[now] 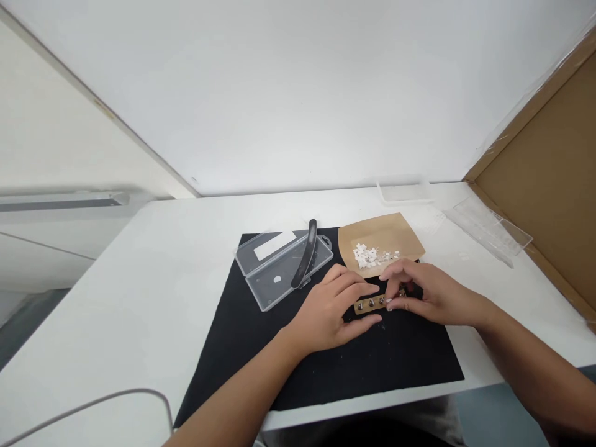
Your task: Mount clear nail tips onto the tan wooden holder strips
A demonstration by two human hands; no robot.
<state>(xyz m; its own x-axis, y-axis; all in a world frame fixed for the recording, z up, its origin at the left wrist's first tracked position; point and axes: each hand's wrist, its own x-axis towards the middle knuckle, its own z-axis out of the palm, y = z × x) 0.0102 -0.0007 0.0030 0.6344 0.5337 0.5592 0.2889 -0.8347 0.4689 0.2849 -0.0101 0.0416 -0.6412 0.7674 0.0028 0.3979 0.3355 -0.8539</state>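
Two hands (pixel 328 307) flank one brown strip (pixel 376 303).

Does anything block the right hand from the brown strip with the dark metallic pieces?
Nothing visible: the right hand is over the right part of the brown strip. The left hand is by its left end; the brown paper sheet lies beyond.

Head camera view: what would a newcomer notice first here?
The eye goes first to the left hand and right hand, meeting around a small brown strip on the black mat. Just beyond, white bits stand out on brown paper. To their left, a curved black bar lies across an open clear case.
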